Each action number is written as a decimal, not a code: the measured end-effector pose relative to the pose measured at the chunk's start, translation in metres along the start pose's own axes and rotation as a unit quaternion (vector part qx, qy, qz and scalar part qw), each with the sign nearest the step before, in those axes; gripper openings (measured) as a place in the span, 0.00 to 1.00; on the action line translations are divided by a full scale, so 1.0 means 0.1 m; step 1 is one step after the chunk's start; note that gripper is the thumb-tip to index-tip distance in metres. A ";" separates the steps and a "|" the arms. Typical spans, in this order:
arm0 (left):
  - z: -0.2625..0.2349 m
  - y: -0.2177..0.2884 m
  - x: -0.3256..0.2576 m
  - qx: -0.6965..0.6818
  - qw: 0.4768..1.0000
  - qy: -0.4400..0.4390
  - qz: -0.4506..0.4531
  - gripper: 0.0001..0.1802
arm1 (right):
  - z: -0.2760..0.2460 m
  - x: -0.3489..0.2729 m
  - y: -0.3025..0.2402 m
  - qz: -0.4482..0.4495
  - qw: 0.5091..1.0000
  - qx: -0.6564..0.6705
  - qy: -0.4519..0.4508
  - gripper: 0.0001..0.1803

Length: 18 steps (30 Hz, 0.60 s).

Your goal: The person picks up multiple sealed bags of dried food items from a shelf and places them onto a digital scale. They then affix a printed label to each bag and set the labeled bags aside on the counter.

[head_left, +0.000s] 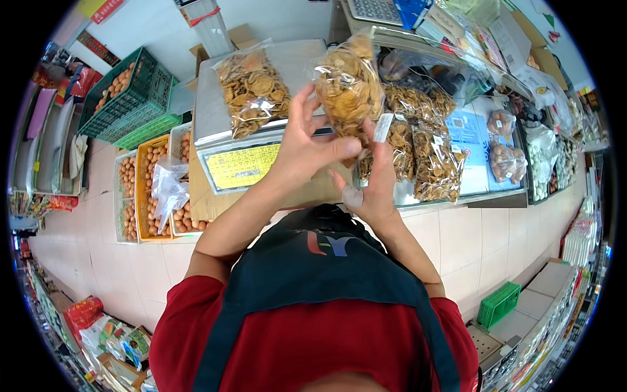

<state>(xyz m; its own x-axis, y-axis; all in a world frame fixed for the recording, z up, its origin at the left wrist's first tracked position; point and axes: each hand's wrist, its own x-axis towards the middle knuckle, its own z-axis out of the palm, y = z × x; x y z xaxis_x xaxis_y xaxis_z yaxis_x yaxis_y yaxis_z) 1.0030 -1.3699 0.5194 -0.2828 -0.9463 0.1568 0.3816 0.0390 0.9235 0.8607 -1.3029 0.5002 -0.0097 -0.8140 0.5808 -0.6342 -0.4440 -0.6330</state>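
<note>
My left hand (pixel 302 145) grips a clear plastic bag of dried brown slices (pixel 349 85), lifted over the counter, with its thumb across the lower end. Close by on the right is my right hand (pixel 373 189), its thumb held apart. A small white label (pixel 383 127) is at its raised fingertips, beside the bag; whether it touches the bag I cannot tell. Something pale and translucent (pixel 353 196) covers part of the right thumb. A similar bag of slices (pixel 255 91) lies on the grey scale platform (pixel 209 108) to the left.
Several more bagged slices (pixel 437 163) lie in a tray on the right, near bagged eggs (pixel 508 162). Egg crates (pixel 145 196) stand on the floor at left, below a green crate (pixel 147 98). A yellow sheet (pixel 241 166) fronts the scale. A calculator (pixel 375 10) sits at the back.
</note>
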 end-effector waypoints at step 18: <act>0.03 -0.19 -0.01 0.193 0.981 0.001 0.028 0.35 | -0.24 0.17 -0.27 0.279 0.839 0.466 0.042 0.07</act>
<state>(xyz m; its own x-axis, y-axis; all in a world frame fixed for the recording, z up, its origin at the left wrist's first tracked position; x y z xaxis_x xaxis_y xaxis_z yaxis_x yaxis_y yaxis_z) 0.9935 -1.3686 0.5024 -0.2695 -0.9397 0.2105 0.0347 0.2089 0.9773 0.8588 -1.2960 0.5392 -0.1827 -0.9807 0.0693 0.3662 -0.1333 -0.9209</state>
